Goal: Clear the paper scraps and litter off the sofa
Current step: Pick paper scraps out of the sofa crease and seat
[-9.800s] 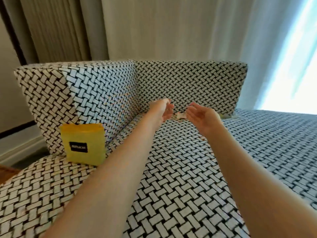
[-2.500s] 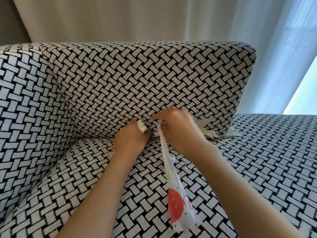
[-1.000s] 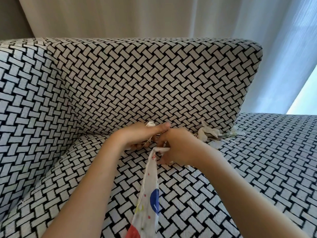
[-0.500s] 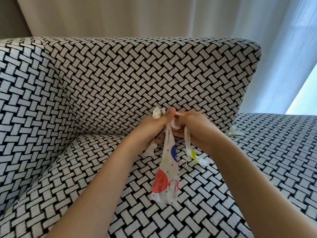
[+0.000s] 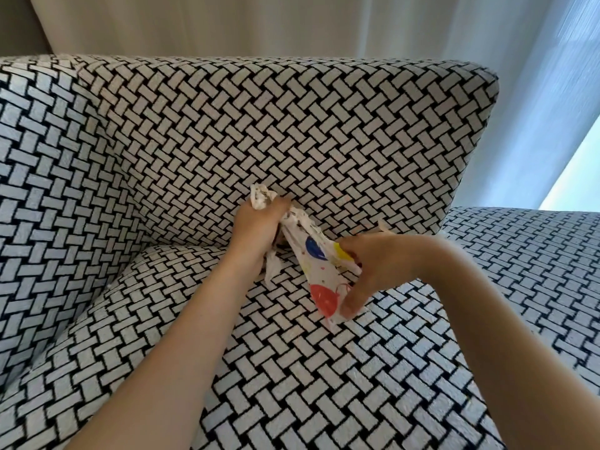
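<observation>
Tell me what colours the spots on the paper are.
Blue, yellow and red, on white paper, best in the head view.

Pale curtains (image 5: 292,24) hang at the back, beside a bright window (image 5: 578,177).

- Single view, worn on the head; there is no second camera to overlap with it.
- Faces forward and down across the sofa seat (image 5: 324,384) to the back cushion (image 5: 292,125). Curtain (image 5: 227,24) runs along the top edge.
- Near: left hand (image 5: 256,228), right hand (image 5: 373,271) and their paper scraps (image 5: 316,261) sit mid-frame.
- Wide lens; edges bow.
</observation>
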The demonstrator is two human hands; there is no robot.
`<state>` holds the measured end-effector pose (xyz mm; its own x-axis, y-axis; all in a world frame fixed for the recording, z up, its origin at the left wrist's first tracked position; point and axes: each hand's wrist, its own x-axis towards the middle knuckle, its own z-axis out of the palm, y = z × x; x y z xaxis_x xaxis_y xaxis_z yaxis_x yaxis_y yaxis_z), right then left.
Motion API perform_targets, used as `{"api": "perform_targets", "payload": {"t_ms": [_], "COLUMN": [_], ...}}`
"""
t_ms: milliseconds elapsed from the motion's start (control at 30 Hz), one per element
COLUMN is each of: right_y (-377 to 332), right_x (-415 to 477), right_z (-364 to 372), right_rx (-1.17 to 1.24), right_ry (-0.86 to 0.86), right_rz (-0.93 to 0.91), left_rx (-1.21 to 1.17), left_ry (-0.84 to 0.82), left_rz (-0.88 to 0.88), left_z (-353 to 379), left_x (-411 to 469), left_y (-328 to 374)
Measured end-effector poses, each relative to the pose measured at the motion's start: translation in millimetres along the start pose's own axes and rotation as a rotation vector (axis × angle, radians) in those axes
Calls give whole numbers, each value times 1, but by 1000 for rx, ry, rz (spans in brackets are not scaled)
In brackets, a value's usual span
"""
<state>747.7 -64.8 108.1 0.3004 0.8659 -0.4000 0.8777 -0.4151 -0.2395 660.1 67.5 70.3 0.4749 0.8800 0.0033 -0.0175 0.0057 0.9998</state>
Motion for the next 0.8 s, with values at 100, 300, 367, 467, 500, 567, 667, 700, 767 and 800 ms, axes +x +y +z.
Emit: {"api": "perform_targets", "payload": {"t_ms": [100, 300, 367, 467, 500, 567, 667, 700, 767, 800], "right_y": [-6, -9, -4, 13, 15, 18, 18, 16, 13, 12], "right_x": [5, 12, 13, 19, 20, 20, 24, 27, 32, 34], "right_z": [5, 10, 10, 9, 8, 9, 12, 14, 17, 18], "right_rx": [59, 162, 277, 402, 460, 563, 513, 459, 481, 531], "right_ry": [26, 127, 168, 302, 305, 267, 353, 427, 519, 517], "right_rz": [44, 105, 106, 179, 205, 242, 236, 235, 258, 262], "left_rx": [-13, 294, 443, 637, 667, 708, 727, 735, 756, 751], "left_ry": [51, 33, -86, -413, -505, -607, -740, -783, -801, -771], "left_rz": [35, 137, 127, 93, 89, 121, 113, 105, 102, 108], "left_z": [0, 1, 1, 3, 4, 6, 7, 8, 10, 12], "left_x": [0, -9, -11, -16, -18, -20, -22, -24, -26, -26], "left_y": [1, 7, 7, 6, 5, 6, 6, 6, 3, 0]}}
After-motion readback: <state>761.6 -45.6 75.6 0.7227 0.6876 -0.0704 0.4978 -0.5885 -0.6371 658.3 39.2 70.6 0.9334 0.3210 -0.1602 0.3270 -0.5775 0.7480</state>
